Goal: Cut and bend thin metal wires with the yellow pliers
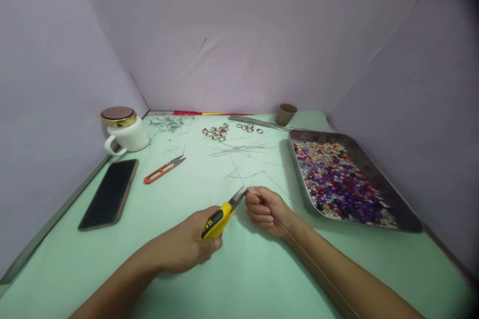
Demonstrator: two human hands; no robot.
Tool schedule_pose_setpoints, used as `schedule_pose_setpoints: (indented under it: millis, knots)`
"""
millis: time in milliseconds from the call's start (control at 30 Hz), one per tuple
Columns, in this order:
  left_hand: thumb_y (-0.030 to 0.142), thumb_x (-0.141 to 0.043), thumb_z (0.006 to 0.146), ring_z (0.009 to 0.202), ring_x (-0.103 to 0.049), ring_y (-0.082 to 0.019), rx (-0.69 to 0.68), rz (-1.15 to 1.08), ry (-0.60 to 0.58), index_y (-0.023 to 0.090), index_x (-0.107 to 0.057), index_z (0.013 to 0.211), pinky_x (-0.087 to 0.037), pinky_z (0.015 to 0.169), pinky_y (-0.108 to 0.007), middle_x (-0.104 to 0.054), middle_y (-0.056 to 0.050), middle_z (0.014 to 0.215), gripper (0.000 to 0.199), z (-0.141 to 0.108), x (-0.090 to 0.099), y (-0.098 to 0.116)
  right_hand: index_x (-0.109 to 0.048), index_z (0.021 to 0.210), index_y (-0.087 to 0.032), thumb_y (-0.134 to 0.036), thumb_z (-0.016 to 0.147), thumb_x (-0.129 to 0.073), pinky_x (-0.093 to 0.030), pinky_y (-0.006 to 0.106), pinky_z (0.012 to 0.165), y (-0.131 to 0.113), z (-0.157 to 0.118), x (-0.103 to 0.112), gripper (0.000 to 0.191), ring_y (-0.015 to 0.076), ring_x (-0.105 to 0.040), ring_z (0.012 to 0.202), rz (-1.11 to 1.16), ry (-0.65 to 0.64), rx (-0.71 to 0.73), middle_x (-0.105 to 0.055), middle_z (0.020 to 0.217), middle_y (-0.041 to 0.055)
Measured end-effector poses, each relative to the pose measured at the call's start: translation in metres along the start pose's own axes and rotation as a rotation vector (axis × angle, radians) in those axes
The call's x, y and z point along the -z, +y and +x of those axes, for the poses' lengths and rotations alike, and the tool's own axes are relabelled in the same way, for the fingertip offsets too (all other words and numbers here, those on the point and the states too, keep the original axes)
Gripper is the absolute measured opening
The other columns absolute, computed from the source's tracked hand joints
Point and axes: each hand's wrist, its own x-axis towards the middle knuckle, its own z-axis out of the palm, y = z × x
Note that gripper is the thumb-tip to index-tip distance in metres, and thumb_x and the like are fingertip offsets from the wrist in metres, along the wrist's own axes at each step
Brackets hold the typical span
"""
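Observation:
My left hand point(198, 239) is wrapped round yellow-and-black pliers point(220, 219), their metal jaws pointing up and to the right. The jaw tips meet the fingertips of my right hand point(267, 209), which is closed in a pinch. Between those fingers runs a thin wire point(322, 272), its long end trailing back over my right forearm. Whether the jaws bite on the wire is too small to make out. Just beyond both hands, loose wire pieces point(239, 148) lie on the green table. Farther back are small red-and-clear beaded pieces point(216, 132).
At right stands a metal tray point(359, 152) of mixed beads point(337, 184), with a brown cup point(286, 114) behind it. On the left are a phone point(108, 194), orange thread snips point(163, 169), a lidded white mug point(130, 135) and wire scraps point(170, 123). Pale walls enclose the table.

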Motion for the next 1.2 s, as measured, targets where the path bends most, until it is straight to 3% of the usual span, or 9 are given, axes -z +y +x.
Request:
schedule_pose_setpoints:
  millis: [100, 267, 433, 533, 667, 767, 833, 1000, 1200]
  knots:
    - [0.027, -0.048, 0.075, 0.057, -0.037, -0.008, -0.038, 0.077, 0.034, 0.02, -0.039, 0.08, -0.034, 0.052, -0.02, -0.042, 0.005, 0.071, 0.012, -0.001, 0.0, 0.002, -0.043, 0.049, -0.017, -0.022, 0.071, -0.045, -0.012, 0.012, 0.022, -0.001, -0.001, -0.001, 0.023, 0.0035, -0.011, 0.028, -0.001, 0.016, 0.004, -0.024, 0.034, -0.009]
    - [0.027, -0.056, 0.069, 0.06, -0.036, -0.008, -0.048, 0.104, -0.018, 0.02, -0.04, 0.084, -0.035, 0.054, -0.019, -0.042, 0.006, 0.073, 0.023, -0.002, 0.003, 0.007, -0.043, 0.049, -0.017, -0.022, 0.07, -0.046, -0.011, 0.012, 0.022, -0.001, -0.001, 0.0, 0.022, 0.0034, -0.011, 0.028, -0.004, 0.006, -0.004, -0.023, 0.033, -0.0093]
    - [0.02, -0.045, 0.075, 0.057, -0.037, -0.008, -0.037, 0.092, 0.067, 0.021, -0.04, 0.079, -0.034, 0.051, -0.019, -0.042, 0.005, 0.07, 0.007, 0.0, 0.0, 0.007, -0.042, 0.051, -0.017, -0.027, 0.073, -0.047, -0.011, 0.013, 0.024, 0.001, 0.001, 0.001, 0.025, 0.003, -0.012, 0.028, -0.049, 0.009, 0.047, -0.022, 0.035, -0.0101]
    - [0.02, -0.043, 0.075, 0.055, -0.037, -0.008, -0.03, 0.06, 0.091, 0.021, -0.039, 0.078, -0.034, 0.048, -0.02, -0.042, 0.005, 0.069, 0.005, 0.001, -0.001, 0.003, -0.048, 0.059, -0.016, -0.032, 0.077, -0.048, -0.016, 0.013, 0.027, -0.002, 0.0, 0.001, 0.024, 0.0032, -0.019, 0.029, -0.26, 0.08, 0.153, -0.028, 0.037, -0.0093]
    - [0.022, -0.043, 0.076, 0.052, -0.038, -0.008, 0.005, -0.011, 0.099, 0.021, -0.038, 0.079, -0.035, 0.045, -0.02, -0.041, 0.005, 0.067, 0.005, 0.002, 0.003, -0.002, -0.055, 0.078, -0.016, -0.036, 0.076, -0.052, -0.038, 0.02, 0.044, -0.016, -0.01, -0.003, 0.02, 0.0078, -0.046, 0.045, -0.798, 0.264, 0.296, -0.05, 0.055, -0.0029]
    - [0.024, -0.042, 0.077, 0.051, -0.039, -0.008, 0.018, -0.016, 0.125, 0.021, -0.038, 0.079, -0.035, 0.045, -0.02, -0.042, 0.005, 0.068, 0.006, 0.001, 0.005, -0.003, -0.058, 0.087, -0.018, -0.032, 0.074, -0.056, -0.041, 0.026, 0.058, -0.028, -0.025, -0.012, 0.02, 0.013, -0.052, 0.062, -1.266, 0.455, 0.405, -0.058, 0.072, 0.0018]
    - [0.024, -0.042, 0.077, 0.053, -0.04, -0.008, 0.015, 0.017, 0.151, 0.02, -0.038, 0.078, -0.035, 0.046, -0.02, -0.043, 0.004, 0.069, 0.006, 0.0, 0.005, -0.001, -0.058, 0.089, -0.02, -0.03, 0.076, -0.053, -0.041, 0.029, 0.065, -0.032, -0.035, -0.022, 0.017, 0.0165, -0.055, 0.071, -1.448, 0.538, 0.466, -0.061, 0.08, 0.0042]
    - [0.018, -0.043, 0.074, 0.058, -0.039, -0.009, -0.037, 0.095, 0.193, 0.02, -0.04, 0.075, -0.035, 0.051, -0.021, -0.044, 0.004, 0.07, 0.004, -0.001, -0.001, 0.006, -0.057, 0.088, -0.021, -0.026, 0.079, -0.049, -0.041, 0.03, 0.065, -0.024, -0.04, -0.039, 0.013, 0.0185, -0.056, 0.077, -1.525, 0.618, 0.632, -0.061, 0.087, 0.0054]
    - [0.016, -0.042, 0.074, 0.056, -0.039, -0.009, -0.033, 0.014, 0.17, 0.02, -0.04, 0.077, -0.035, 0.049, -0.02, -0.043, 0.005, 0.068, 0.006, -0.003, -0.006, 0.005, -0.057, 0.077, -0.02, -0.023, 0.077, -0.053, -0.039, 0.028, 0.06, -0.01, -0.022, -0.031, 0.005, 0.0163, -0.053, 0.066, -1.468, 0.652, 0.698, -0.059, 0.074, 0.0037]
